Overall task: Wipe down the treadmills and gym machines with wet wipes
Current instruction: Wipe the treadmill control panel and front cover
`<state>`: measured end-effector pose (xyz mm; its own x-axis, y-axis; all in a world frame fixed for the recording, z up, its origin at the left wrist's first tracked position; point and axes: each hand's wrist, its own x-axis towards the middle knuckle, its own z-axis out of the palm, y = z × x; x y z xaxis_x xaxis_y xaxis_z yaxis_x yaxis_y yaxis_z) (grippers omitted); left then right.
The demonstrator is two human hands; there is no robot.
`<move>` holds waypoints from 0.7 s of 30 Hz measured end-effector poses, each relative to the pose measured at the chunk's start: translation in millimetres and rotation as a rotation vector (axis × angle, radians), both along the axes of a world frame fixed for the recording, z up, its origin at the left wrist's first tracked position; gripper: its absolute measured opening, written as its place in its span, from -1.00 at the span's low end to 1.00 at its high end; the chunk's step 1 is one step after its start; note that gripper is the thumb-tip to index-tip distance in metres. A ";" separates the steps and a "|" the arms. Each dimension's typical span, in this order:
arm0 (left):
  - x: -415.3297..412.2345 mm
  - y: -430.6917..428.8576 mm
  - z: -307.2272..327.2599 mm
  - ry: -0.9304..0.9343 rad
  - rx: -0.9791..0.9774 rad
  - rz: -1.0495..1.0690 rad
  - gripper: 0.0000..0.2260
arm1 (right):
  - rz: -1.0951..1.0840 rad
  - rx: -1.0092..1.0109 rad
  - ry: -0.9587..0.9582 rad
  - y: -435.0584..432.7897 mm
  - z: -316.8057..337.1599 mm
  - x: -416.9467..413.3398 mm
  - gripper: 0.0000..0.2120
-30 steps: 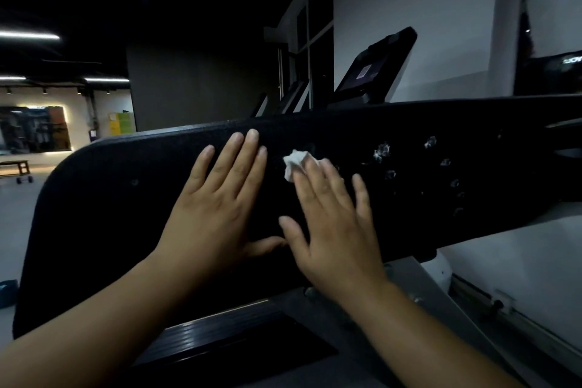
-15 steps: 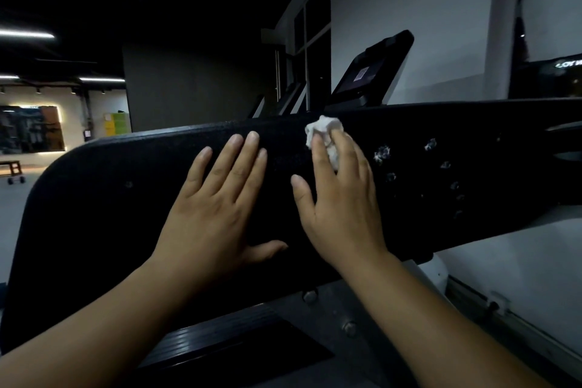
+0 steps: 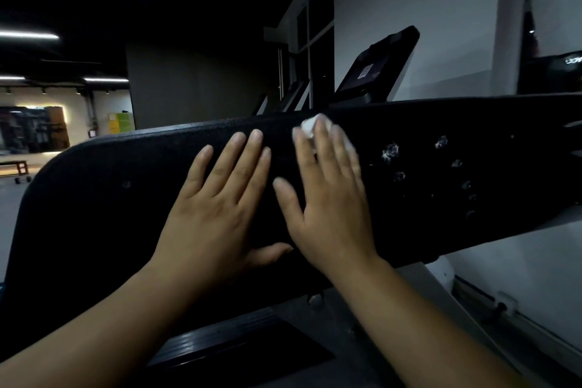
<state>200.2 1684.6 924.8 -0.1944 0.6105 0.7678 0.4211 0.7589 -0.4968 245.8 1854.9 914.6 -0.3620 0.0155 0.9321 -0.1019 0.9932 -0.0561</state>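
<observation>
Left hand [image 3: 217, 217]: open, fingers straight and slightly spread, palm flat against the black panel [image 3: 110, 198] near its middle, thumb pointing right along the lower part. Forearm rises from the lower left.

Right hand [image 3: 330, 208]: open, fingers straight and together, pressing the wipe [image 3: 308, 127] against the panel at its top edge. The fingers are motion-blurred. The wipe is bunched and white, showing above and between the fingertips. Forearm rises from the lower right.

The thumbs lie near each other. White specks [image 3: 390, 149] dot the panel right of the right hand.
</observation>
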 end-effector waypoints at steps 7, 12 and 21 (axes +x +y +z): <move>-2.4 1.5 -2.6 0.033 0.005 -0.003 -0.01 | -0.074 -0.012 0.015 12.7 -2.9 1.7 -0.37; -4.9 -3.0 -3.6 0.077 -0.055 -0.035 -0.15 | -0.025 0.145 -0.021 -7.8 -57.1 8.3 -0.36; -5.2 -3.2 -7.3 0.110 -0.075 -0.044 -0.33 | -0.052 0.014 -0.007 -3.4 -41.8 3.4 -0.36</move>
